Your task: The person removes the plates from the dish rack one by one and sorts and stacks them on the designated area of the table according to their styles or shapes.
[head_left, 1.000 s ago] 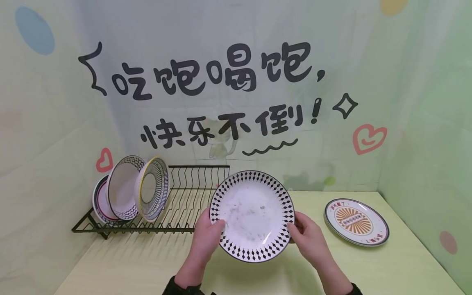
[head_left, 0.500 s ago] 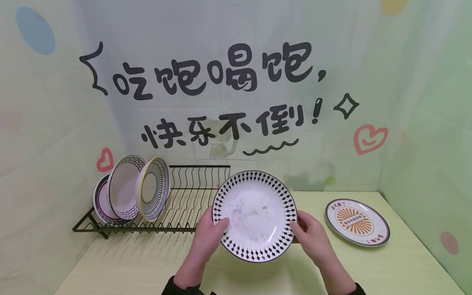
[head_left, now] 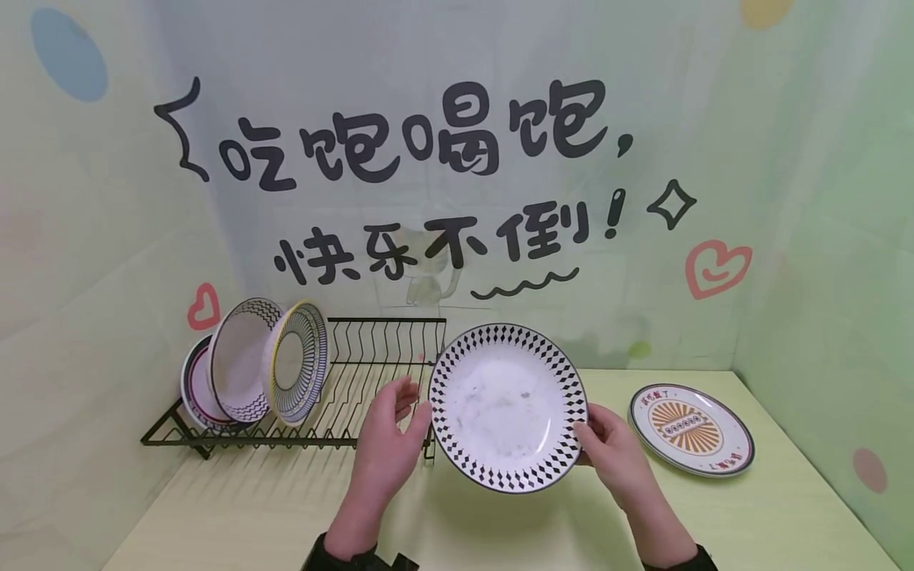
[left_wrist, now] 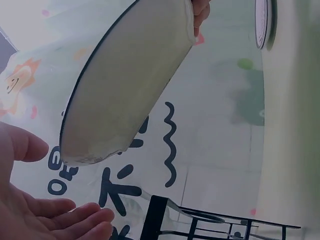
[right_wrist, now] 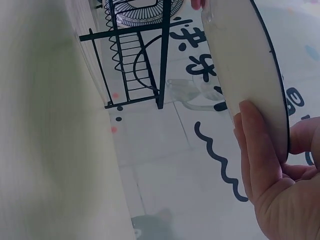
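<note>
A white plate (head_left: 508, 408) with a rim of black diamonds is held up over the table, its face towards the head camera and grey smudges on its middle. My right hand (head_left: 617, 456) pinches its right edge, thumb on the front; the right wrist view shows the fingers (right_wrist: 260, 150) spread against the plate's pale underside (right_wrist: 245, 60). Just off the left edge is my left hand (head_left: 385, 444), its fingers relaxed and apart. In the left wrist view a gap shows between the left hand (left_wrist: 55, 215) and the plate's rim (left_wrist: 75, 162).
A black wire dish rack (head_left: 357, 396) stands at the back left. In its left end lean a zigzag-rimmed bowl (head_left: 239, 373), a yellow-rimmed dish (head_left: 296, 365) and a dish with a dark red ring (head_left: 196, 388). An orange-patterned plate (head_left: 689, 428) lies on the table (head_left: 785, 507) at right.
My left hand has let go of the plate's left edge and moved left, its fingers opening. The plate has shifted slightly right and up in my right hand.
</note>
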